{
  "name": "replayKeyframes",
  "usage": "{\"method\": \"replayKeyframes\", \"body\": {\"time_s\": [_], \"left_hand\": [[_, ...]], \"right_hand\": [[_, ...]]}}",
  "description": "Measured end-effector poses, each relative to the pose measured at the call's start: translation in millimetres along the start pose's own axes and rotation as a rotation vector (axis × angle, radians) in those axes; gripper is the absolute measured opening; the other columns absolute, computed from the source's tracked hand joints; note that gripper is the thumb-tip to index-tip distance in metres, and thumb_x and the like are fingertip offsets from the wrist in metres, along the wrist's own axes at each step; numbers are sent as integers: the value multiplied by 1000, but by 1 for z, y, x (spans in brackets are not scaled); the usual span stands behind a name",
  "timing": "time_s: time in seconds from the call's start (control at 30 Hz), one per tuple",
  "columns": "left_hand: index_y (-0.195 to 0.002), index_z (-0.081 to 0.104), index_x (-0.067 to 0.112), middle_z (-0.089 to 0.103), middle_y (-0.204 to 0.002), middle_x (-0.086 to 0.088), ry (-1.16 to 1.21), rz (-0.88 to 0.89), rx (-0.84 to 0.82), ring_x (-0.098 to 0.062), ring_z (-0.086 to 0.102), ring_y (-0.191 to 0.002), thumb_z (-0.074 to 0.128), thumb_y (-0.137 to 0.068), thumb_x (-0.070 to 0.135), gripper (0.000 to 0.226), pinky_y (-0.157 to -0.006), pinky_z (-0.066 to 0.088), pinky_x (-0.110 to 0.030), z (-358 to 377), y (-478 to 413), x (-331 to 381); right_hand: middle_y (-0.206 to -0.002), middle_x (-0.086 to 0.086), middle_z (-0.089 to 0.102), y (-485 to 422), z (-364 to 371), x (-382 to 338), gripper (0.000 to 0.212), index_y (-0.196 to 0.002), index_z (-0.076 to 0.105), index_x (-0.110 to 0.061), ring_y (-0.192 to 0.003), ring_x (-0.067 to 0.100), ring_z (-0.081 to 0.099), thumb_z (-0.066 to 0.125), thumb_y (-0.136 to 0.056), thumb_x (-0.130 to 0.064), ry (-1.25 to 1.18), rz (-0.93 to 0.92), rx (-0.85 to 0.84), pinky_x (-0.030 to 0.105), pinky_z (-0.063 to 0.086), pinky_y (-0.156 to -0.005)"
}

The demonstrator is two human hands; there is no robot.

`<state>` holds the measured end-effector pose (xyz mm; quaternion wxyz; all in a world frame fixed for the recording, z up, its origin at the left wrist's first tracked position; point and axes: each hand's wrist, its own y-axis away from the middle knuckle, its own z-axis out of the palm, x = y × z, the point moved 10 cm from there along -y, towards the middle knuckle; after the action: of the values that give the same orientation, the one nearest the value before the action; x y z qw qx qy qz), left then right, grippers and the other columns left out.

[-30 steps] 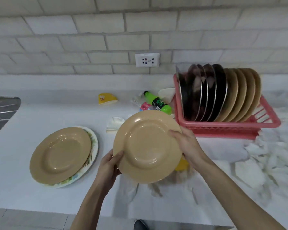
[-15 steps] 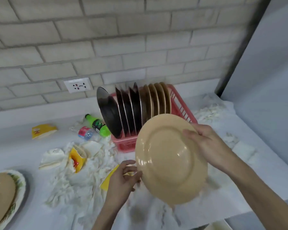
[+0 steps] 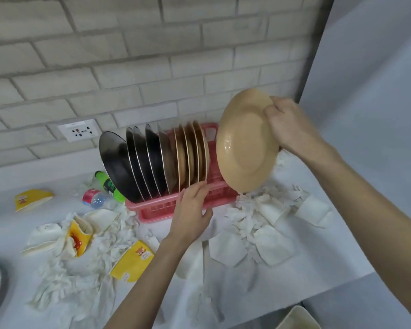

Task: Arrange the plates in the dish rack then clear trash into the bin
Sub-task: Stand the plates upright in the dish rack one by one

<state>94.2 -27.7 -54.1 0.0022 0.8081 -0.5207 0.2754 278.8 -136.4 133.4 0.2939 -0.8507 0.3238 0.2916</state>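
Presently: tan plate (image 3: 244, 148), held on edge above the right end of the pink dish rack (image 3: 157, 207), just beside the racked tan plates (image 3: 192, 153); right hand (image 3: 290, 129), grip clamped on its upper rim. Left hand (image 3: 190, 214), grip apart, fingers straight at the rack's front wall. Dark plates (image 3: 138, 162) fill the rack's left. Crumpled paper (image 3: 259, 210), yellow cartons (image 3: 132, 261) and green bottle (image 3: 108, 185) litter the table (image 3: 318, 257).

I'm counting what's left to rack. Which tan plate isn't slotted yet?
The tan plate the right hand grips by its rim, tilted above the right end of the rack; the others stand slotted upright.
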Motion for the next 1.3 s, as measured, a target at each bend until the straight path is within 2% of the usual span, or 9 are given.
{"method": "replayKeyframes", "body": {"time_s": [0.13,0.2,0.27,0.37,0.57,0.8,0.97,1.1,1.3], "left_hand": [[-147,44,18,43,-151,1,-32,-40,-67,-18,38,-138,62,-90,19,60,-117,29,-38,14,1,-7],[-148,42,17,41,-153,1,-54,-37,-84,-18,37,-140,62,-89,19,62,-118,27,-36,17,3,-9],[-150,40,18,37,-156,2,-71,-35,-97,-16,34,-143,62,-90,20,64,-119,24,-35,19,4,-11],[-152,36,21,33,-158,7,-80,-42,-105,-11,29,-146,60,-92,22,65,-120,17,-32,20,5,-16],[-153,33,26,30,-159,13,-101,-49,-100,-5,23,-148,57,-93,24,64,-118,5,-26,18,6,-18],[-153,33,28,28,-160,15,-91,-74,-116,-3,23,-147,56,-93,24,64,-122,6,-35,21,7,-22],[-153,33,30,28,-160,17,-82,-82,-97,-2,22,-147,55,-94,24,62,-119,-1,-29,19,7,-22],[-152,35,29,29,-159,17,-64,-86,-100,-1,23,-147,55,-94,23,61,-120,0,-32,20,7,-23],[-151,37,30,31,-158,16,-41,-99,-108,-2,25,-147,56,-94,21,61,-123,2,-36,20,7,-24]], "right_hand": [[-84,13,54,-27,24,-1,24,-86,49,-6,-87,35,54,30,-93,-20,25,8,-4,39,46,-70],[-95,17,55,-38,42,-4,26,-95,52,-6,-97,39,55,29,-96,-18,52,4,-38,43,48,-78],[-112,24,58,-48,61,-4,29,-108,53,-4,-105,43,55,30,-97,-19,72,15,-70,40,46,-81],[-121,29,57,-55,88,-4,30,-113,51,-4,-109,45,55,32,-97,-19,103,29,-106,38,39,-77],[-120,27,58,-53,130,6,29,-117,50,-5,-108,45,55,34,-97,-19,129,32,-165,40,37,-76],[-123,28,55,-54,156,14,31,-119,49,-3,-113,45,53,34,-98,-19,139,65,-250,43,41,-85],[-128,23,56,-53,173,18,37,-128,51,-11,-116,40,54,30,-102,-28,148,53,-283,39,38,-82],[-126,22,57,-49,175,19,38,-128,52,-9,-114,38,55,29,-105,-30,115,20,-257,34,35,-78],[-115,22,60,-46,177,26,42,-125,54,-4,-100,41,62,31,-105,-33,48,28,-268,41,51,-85]]}}
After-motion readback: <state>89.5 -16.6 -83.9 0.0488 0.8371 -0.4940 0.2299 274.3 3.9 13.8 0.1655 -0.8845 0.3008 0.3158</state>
